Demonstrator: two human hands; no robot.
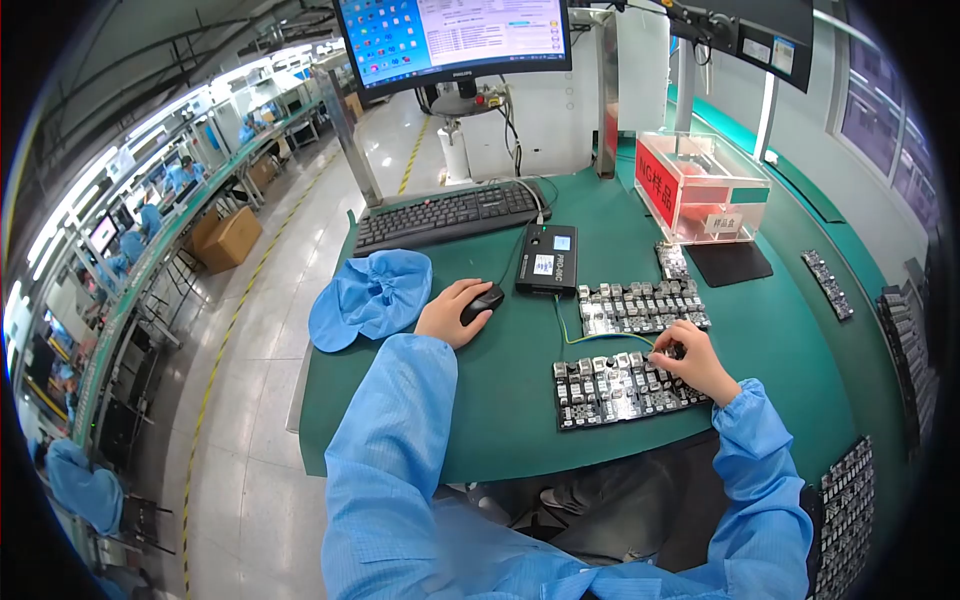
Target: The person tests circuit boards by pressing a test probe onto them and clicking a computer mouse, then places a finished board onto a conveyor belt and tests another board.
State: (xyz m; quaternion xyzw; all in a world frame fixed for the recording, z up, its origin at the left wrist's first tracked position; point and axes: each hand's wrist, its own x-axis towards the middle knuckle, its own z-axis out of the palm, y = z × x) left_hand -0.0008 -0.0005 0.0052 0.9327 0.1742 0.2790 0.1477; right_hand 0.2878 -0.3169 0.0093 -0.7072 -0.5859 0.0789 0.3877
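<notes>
Left hand (455,313): fingers wrapped round mouse (484,303), left-front of box (547,262). Right hand (697,362): fingers pinching dark piece (677,351) at cable (569,341) end, over nearer boards (618,392), right-front of box.

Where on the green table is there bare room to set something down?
One bare patch of the table lies between the left sleeve and the lower circuit boards. Another lies right of the upper circuit boards, below the black pad. It is crowded between the two sets of boards, where the wire runs to the right hand.
</notes>
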